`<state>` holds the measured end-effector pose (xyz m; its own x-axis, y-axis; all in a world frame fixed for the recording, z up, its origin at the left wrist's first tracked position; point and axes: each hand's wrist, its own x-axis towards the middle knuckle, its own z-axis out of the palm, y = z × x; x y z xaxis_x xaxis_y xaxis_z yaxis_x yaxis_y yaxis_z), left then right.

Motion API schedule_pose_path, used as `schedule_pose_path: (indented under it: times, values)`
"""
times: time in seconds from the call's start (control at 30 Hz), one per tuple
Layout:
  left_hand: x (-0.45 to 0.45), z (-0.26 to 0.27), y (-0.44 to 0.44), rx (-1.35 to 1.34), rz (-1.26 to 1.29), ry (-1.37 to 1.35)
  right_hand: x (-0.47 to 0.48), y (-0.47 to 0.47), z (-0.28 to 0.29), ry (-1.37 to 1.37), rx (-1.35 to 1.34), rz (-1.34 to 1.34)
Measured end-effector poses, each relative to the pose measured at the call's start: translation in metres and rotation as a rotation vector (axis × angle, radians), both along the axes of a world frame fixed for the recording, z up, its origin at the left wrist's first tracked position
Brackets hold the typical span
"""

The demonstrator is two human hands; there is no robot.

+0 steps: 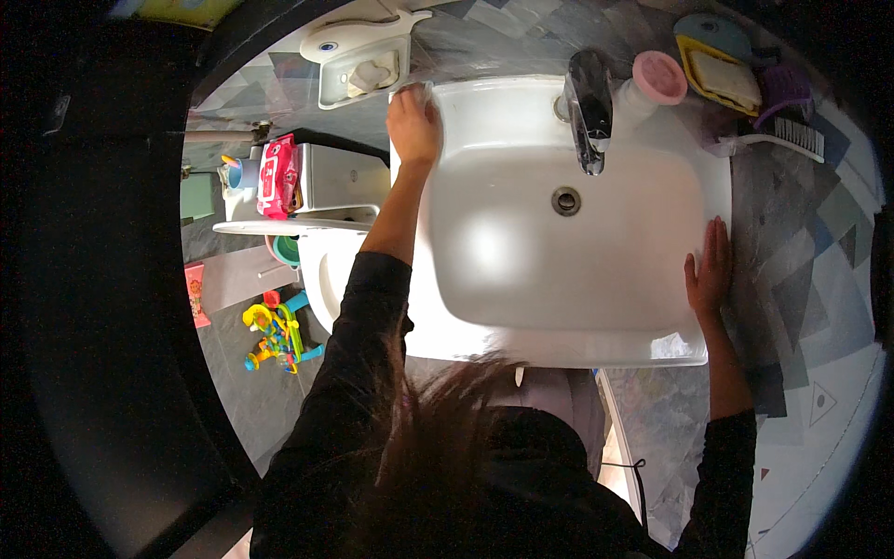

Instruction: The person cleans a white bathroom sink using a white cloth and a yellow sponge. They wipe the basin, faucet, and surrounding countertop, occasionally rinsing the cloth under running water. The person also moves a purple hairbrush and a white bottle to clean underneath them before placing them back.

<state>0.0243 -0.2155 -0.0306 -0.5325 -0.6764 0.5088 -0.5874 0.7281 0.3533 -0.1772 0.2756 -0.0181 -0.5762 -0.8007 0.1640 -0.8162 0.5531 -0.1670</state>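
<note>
A white washbasin (573,279) with a dark round drain (566,201) and a chrome faucet (591,112) fills the middle of the view. My left hand (413,126) lies on the basin's far left corner, its fingers closed over a crumpled, whitish, partly see-through piece, maybe a wipe or tissue. Flat on the basin's right rim rests my right hand (711,269), fingers extended, thumb apart, holding nothing. Near the front right corner of the rim is a bright, glossy patch.
A whale-shaped soap dish (363,73) is on the wall beyond my left hand. Behind the basin stand a pink-topped container (656,80), a yellow sponge holder (723,77) and a white comb-like brush (796,140). Left are a toilet (325,269), pink wipes pack (279,175) and toy (283,335).
</note>
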Motion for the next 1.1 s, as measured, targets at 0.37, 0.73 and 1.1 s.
schedule_pose_path:
  times: [0.37,0.73,1.1]
  values:
    - [-0.007,-0.018,-0.018,-0.068,0.125,0.093,0.001,0.0,-0.001,0.006,0.018,-0.032]
    - [-0.083,-0.012,0.051,-0.059,-0.174,0.147,0.0,-0.001,-0.001,0.012,-0.007,0.004]
    - [-0.015,-0.003,-0.027,-0.309,-0.478,-0.224,0.0,0.001,-0.002,-0.006,0.01,0.008]
